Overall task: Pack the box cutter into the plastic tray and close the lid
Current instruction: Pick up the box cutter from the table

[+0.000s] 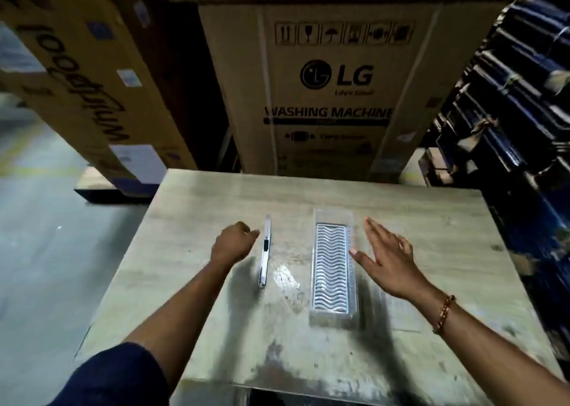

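Observation:
A slim silver box cutter point(265, 253) with a black slider lies lengthwise on the wooden table point(216, 195), left of centre. To its right lies a long clear plastic tray point(333, 266) with a wavy ribbed insert. A clear lid point(385, 307) seems to lie flat to the tray's right, faint and partly under my right arm. My left hand point(233, 242) hovers just left of the cutter, fingers curled, holding nothing; whether it touches the cutter I cannot tell. My right hand point(385, 257) is spread flat just right of the tray, empty.
A large LG washing machine carton point(333, 91) stands right behind the table. A tilted brown carton point(77, 66) is at the back left. Dark blue stacked crates point(509, 112) rise on the right. Grey floor point(37, 251) lies left of the table.

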